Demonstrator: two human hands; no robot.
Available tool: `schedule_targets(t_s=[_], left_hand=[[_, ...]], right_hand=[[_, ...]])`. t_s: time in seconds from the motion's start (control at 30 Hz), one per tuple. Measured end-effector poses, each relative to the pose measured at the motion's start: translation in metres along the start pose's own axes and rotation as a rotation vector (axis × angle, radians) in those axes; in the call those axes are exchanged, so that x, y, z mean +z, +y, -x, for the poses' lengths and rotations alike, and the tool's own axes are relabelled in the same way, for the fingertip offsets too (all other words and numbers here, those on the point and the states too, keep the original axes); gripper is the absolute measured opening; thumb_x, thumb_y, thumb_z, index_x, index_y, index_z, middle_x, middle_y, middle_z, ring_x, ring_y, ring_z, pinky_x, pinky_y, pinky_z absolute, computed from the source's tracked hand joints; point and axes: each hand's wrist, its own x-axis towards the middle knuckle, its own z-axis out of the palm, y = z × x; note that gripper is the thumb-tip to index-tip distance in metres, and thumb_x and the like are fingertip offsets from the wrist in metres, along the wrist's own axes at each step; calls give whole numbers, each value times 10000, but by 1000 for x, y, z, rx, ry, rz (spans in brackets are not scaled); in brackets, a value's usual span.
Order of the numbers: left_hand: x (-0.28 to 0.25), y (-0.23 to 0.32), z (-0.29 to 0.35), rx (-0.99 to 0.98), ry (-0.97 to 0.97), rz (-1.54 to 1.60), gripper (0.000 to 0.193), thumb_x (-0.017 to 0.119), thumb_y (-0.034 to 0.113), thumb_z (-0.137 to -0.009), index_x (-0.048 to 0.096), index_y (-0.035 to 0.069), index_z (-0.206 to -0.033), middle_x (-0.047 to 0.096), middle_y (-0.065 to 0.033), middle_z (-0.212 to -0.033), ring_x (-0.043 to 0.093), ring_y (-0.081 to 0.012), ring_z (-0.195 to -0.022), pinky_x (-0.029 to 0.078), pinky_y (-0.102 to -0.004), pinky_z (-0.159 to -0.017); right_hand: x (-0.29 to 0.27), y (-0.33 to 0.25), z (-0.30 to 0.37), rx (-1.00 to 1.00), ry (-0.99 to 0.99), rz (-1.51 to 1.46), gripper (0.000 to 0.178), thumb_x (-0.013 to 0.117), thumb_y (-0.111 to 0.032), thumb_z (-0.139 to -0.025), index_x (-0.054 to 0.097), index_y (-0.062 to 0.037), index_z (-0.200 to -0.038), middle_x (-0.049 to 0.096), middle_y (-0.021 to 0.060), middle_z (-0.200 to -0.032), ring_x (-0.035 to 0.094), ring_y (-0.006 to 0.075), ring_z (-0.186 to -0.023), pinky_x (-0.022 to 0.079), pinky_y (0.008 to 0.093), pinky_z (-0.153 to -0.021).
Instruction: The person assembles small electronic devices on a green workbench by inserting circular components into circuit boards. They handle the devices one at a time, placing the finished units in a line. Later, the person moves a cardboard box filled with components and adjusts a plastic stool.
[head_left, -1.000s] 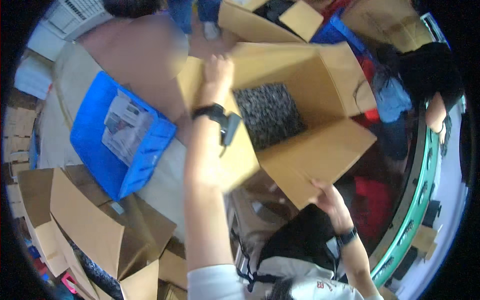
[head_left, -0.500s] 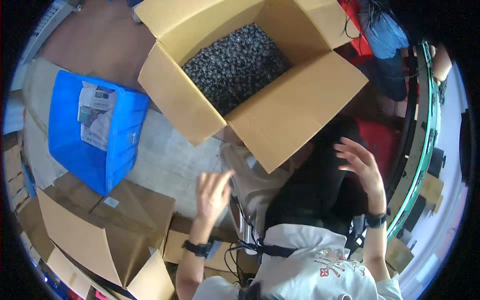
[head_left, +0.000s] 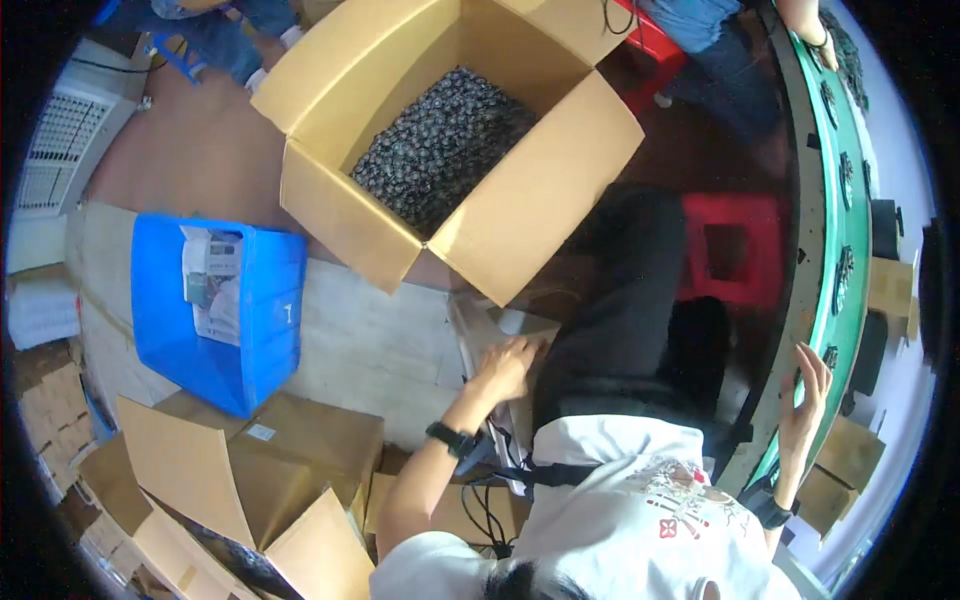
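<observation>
My left hand (head_left: 508,368) is beside my dark-trousered left thigh, fingers loosely bent and nothing visible in it. Out to the right, my right hand (head_left: 806,392) is at the near edge of a green conveyor belt (head_left: 848,215), fingers stretched and apart. It seems empty; whether it touches the belt, I cannot tell. Small dark bundled parts (head_left: 843,278) lie spaced along the belt, one of them close to my fingertips. In front of me stands an open cardboard box (head_left: 560,180), partly filled with many small glossy black pieces (head_left: 440,145).
At left is a blue plastic crate (head_left: 270,330) with printed paper inside. Open cardboard boxes (head_left: 190,470) crowd the lower left. A red stool (head_left: 735,250) stands beyond my legs. At the belt's far end is another person's hand (head_left: 826,50); other people's legs show at the top.
My right hand has moved right and nearer me, to the belt. My left hand has swung right and slightly up toward my thigh. The view has turned toward the right.
</observation>
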Motion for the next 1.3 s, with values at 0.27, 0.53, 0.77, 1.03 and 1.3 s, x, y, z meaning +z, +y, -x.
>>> schedule_targets(t_s=[0.27,0.53,0.77,1.03,1.3], left_hand=[[9,-34,-75,-114,-559,125,1074,849,281,-654,274,135,-1549,466,-265,-1425,489,-431,-1295,475,-456,-1048],[65,-66,-73,-52,-634,82,1200,901,337,-618,209,136,-1577,494,-281,-1347,517,-444,-1243,494,-481,-998],[42,-34,0,-250,-737,138,806,702,364,-843,336,101,-1511,459,-292,-1378,492,-454,-1264,459,-513,-1030],[5,19,77,-526,-782,297,799,694,374,-855,338,97,-1514,469,-277,-1374,493,-430,-1265,462,-509,-1028],[-56,68,145,-794,-814,410,792,687,383,-867,341,93,-1518,479,-261,-1369,495,-405,-1267,465,-505,-1025]], right_hand=[[23,-1,-28,-22,-9,131,454,683,-73,-802,647,-81,-1254,520,121,-1434,441,348,-1312,308,485,-1124],[18,12,-24,-36,-62,-9,176,624,-24,-721,718,-126,-830,698,46,-980,430,347,-1311,286,517,-1136],[18,13,-9,-27,-125,8,230,640,0,-669,725,-183,-779,686,19,-969,421,343,-1258,243,601,-1151],[-3,-19,-50,23,-259,-51,143,663,-73,-639,623,-188,-715,659,27,-960,523,309,-1131,303,578,-1078],[100,-92,-95,861,-762,-807,411,625,-18,-848,582,-5,-1257,593,201,-1233,502,368,-1239,405,401,-1061]])
